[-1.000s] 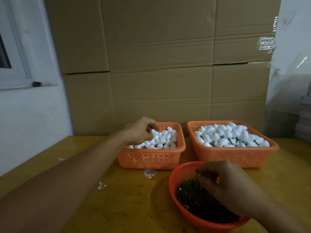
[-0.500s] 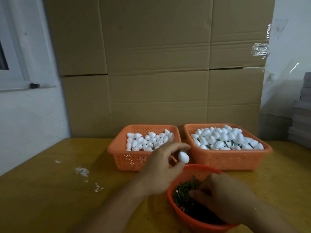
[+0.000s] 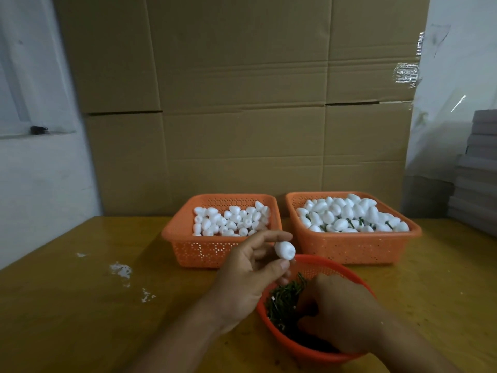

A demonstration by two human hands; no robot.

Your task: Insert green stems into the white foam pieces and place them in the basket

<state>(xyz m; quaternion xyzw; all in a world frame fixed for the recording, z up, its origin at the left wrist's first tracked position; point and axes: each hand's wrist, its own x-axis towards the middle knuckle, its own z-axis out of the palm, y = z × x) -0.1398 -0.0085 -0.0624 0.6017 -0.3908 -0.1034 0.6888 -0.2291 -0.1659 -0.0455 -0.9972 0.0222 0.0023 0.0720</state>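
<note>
My left hand (image 3: 250, 275) pinches a white foam piece (image 3: 285, 249) between thumb and fingers, just above the rim of the round orange bowl (image 3: 333, 267). That bowl holds a heap of green stems (image 3: 285, 300). My right hand (image 3: 338, 313) is down inside the bowl among the stems, fingers curled; whether it holds a stem is hidden. Behind stand two orange baskets: the left basket (image 3: 215, 251) holds plain foam pieces, the right basket (image 3: 355, 251) holds foam pieces with green stems.
Everything stands on a yellow wooden table (image 3: 80, 305) with white foam crumbs (image 3: 121, 270) on its left half. Large cardboard boxes (image 3: 242, 117) form a wall right behind the baskets. A stack of grey boards (image 3: 478, 168) sits at the far right.
My left hand came back from the left basket with one foam piece and now holds it over the bowl. My right hand has stayed in the stems.
</note>
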